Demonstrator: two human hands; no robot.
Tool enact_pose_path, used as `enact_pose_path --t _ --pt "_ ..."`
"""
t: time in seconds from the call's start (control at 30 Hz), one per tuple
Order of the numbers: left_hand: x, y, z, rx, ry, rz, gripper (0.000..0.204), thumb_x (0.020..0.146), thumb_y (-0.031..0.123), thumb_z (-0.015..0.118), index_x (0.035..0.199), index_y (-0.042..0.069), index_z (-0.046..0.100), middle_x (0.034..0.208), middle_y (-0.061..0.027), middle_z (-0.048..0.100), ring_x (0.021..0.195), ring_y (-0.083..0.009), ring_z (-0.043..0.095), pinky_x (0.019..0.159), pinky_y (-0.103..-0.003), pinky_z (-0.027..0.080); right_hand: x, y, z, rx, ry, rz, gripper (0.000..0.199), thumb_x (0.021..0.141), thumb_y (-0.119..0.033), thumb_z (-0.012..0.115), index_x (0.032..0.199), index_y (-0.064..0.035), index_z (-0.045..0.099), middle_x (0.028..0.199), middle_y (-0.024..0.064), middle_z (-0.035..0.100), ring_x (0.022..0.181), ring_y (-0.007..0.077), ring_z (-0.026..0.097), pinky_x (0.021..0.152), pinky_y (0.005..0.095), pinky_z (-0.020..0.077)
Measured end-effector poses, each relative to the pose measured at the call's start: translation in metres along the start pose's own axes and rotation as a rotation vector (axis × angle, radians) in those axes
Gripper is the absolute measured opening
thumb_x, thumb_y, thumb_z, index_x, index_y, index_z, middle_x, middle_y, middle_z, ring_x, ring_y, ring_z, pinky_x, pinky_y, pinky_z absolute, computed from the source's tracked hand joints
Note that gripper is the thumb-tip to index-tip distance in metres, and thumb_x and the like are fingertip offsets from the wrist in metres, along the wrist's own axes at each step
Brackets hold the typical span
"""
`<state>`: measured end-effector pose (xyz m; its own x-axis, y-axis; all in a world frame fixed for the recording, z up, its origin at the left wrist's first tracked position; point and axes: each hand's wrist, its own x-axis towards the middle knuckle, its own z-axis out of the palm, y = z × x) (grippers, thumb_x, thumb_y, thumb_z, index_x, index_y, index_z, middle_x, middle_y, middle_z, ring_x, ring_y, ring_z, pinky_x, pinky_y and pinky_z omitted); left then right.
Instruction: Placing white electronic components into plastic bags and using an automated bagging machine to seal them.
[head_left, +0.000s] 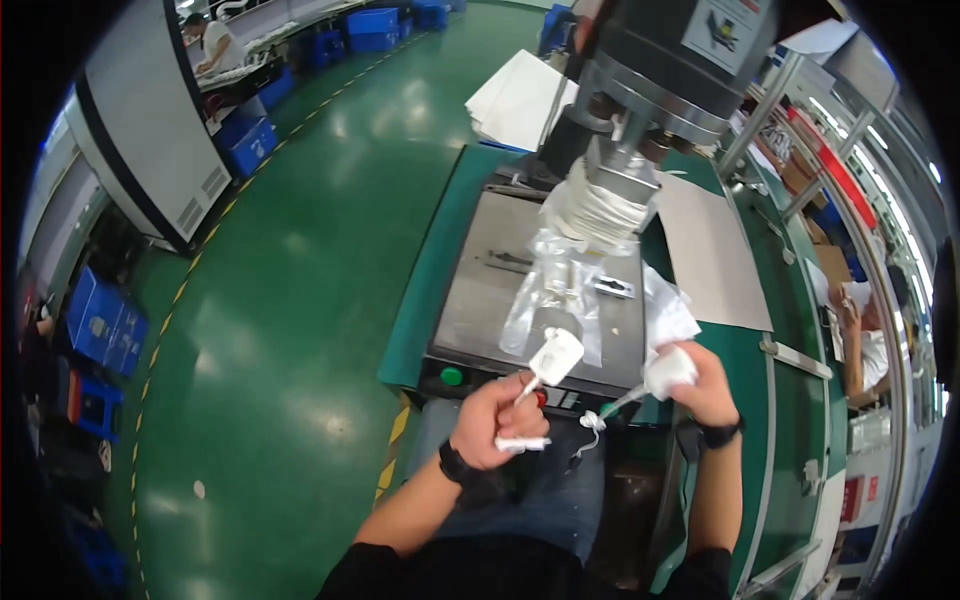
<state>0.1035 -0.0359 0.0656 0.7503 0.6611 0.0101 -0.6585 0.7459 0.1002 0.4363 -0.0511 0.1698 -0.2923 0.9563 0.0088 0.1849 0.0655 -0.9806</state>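
My left hand [490, 425] is closed round the thin stem or cable of a white adapter-like block [556, 357], which points up and away toward the press. A flat white piece [522, 443] pokes out below its fingers. To the right, my right hand [709, 388] grips a second white block [671, 373]. From this block a pale cable with a green part [622, 402] runs left to a small white bundle [592, 421] and a dark tip. Both blocks are held near the front edge of the bench press, in front of its wrapped fixture [562, 270].
The press head [660, 100] overhangs the metal base [490, 230], with white strap and clear plastic below it. A green button [452, 376] sits on its front. Cardboard [710, 250] lies to the right beside a metal frame [775, 350]. Other people work at far left and right.
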Motion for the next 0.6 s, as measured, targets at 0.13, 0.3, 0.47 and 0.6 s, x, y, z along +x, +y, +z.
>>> enact_pose_path --t 0.13,0.3,0.47,0.6 --pt "-0.047 -0.026 0.005 0.113 -0.072 0.082 0.031 0.102 0.033 0.046 0.089 0.007 0.057 0.055 0.0043 0.035 0.047 -0.0107 0.038 0.055 -0.029 0.031 0.126 0.045 0.048 -0.177 0.119 0.037 0.052 0.091 -0.017 0.076 0.135 0.0011 0.054 0.125 0.0093 0.063 0.102 0.0135 0.064 0.08 0.0269 0.0537" --pt "-0.08 -0.009 -0.017 0.308 -0.082 0.101 0.04 0.104 0.039 0.044 0.092 0.004 0.059 0.056 0.0027 0.04 0.049 -0.0104 0.039 0.056 -0.03 0.033 0.19 0.036 0.066 -0.572 0.196 0.104 0.04 0.091 -0.019 0.076 0.121 0.0031 0.061 0.102 0.0051 0.069 0.084 0.0135 0.065 0.073 0.0291 0.0519" --pt "-0.094 0.007 -0.026 0.908 0.135 0.193 0.05 0.105 0.044 0.041 0.097 0.0 0.063 0.062 -0.0021 0.049 0.055 -0.0113 0.044 0.061 -0.03 0.037 0.213 0.048 0.059 -0.48 0.222 -0.021 0.033 0.09 -0.016 0.074 0.116 0.0019 0.065 0.097 0.0074 0.07 0.083 0.0177 0.067 0.076 0.0327 0.0523" --pt "-0.093 0.014 -0.049 0.905 0.256 0.222 0.051 0.106 0.042 0.039 0.099 -0.001 0.065 0.071 -0.0053 0.054 0.065 -0.0127 0.049 0.066 -0.029 0.039 0.222 0.075 0.049 -0.618 0.28 -0.133 0.035 0.089 -0.027 0.076 0.114 -0.0034 0.069 0.092 0.0123 0.073 0.081 0.0277 0.069 0.075 0.036 0.0532"
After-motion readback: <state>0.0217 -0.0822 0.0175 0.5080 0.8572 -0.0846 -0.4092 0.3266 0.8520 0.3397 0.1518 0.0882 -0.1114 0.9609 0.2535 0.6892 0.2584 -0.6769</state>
